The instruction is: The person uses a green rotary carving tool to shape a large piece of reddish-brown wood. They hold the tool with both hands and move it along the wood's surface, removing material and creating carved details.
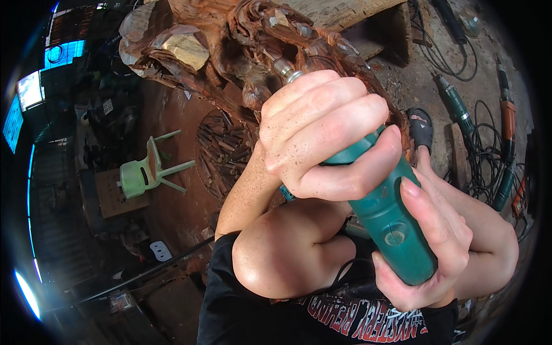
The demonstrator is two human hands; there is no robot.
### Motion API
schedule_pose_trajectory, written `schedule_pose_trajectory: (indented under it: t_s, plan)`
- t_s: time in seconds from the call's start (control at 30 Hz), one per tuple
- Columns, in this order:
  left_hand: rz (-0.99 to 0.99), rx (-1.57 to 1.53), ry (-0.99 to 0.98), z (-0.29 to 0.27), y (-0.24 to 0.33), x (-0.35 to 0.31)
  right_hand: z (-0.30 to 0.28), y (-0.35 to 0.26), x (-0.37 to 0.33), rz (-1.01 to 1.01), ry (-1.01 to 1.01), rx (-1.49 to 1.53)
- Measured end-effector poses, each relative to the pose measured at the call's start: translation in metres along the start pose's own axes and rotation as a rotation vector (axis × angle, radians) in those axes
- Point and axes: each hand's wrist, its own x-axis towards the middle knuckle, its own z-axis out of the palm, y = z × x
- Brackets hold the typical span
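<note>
Both my hands are wrapped round a green die grinder [391, 230], which slants from lower right to upper left. My left hand [328, 135] grips its front part, with fingers closed over the body and wood dust on the skin. My right hand [434, 244] clasps the rear end from below and the right, its thumb along the side. The metal collet [282, 67] points up and left at a reddish-brown wood carving [253, 95]. Whether the bit touches the wood cannot be made out. The carving has deep hollows, curled relief and some pale patches.
A pile of small tool-like pieces [221, 144] lies left of my forearm. Further left is a tipped light-green plastic chair [141, 175]. At right, another green grinder [454, 103], an orange-and-black tool [507, 121] and tangled cables [483, 144] lie near my sandalled foot [421, 126].
</note>
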Motion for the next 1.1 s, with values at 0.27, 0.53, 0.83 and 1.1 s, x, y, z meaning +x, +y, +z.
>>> schedule_pose_trajectory:
  t_s: [0.27,0.53,0.83,1.1]
  plan:
    - [-0.079,0.017,-0.013,0.0,0.009,0.003,-0.003,0.002,0.002,-0.055,-0.048,-0.018]
    - [-0.118,-0.001,-0.057,-0.004,0.013,0.004,-0.005,-0.004,0.004,0.006,-0.068,-0.026]
    - [-0.208,-0.02,-0.139,-0.01,0.019,0.007,-0.006,-0.005,0.006,0.112,-0.057,0.097]
    - [-0.136,-0.026,-0.088,-0.004,0.013,0.006,0.0,0.004,-0.003,-0.038,-0.019,0.051]
